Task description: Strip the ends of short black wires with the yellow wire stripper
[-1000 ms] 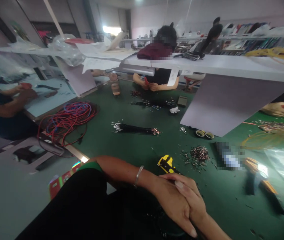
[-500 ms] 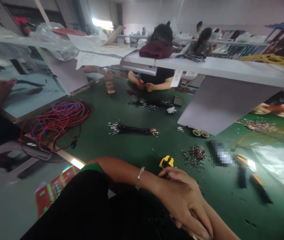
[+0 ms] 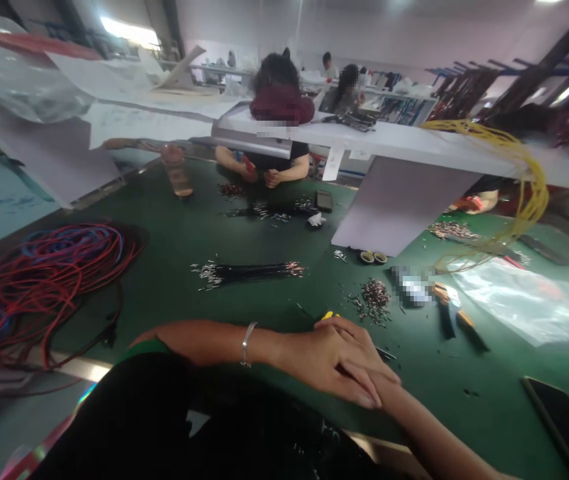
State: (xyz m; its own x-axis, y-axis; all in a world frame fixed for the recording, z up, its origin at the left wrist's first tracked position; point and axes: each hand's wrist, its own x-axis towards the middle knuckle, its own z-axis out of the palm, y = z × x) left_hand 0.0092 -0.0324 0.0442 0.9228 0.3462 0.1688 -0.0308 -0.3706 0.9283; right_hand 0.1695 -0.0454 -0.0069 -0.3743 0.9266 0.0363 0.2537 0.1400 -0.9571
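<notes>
A: While you face the green table (image 3: 164,230), a tangle of red and blue cables (image 3: 71,267) spreads across its left side.

B: And close to you?

A: Your left hand (image 3: 314,359) lies across your right hand (image 3: 365,345), touching it. Your fingers overlap; I can't tell whether either hand is closed or grips anything.

B: What about the smaller things?

A: Your bundle of black wires (image 3: 254,271) lies beyond, apart from both hands. Your heap of dark bits (image 3: 375,293) sits farther right, and a yellow object (image 3: 331,315) peeks out just beside your fingers, mostly hidden.
</notes>
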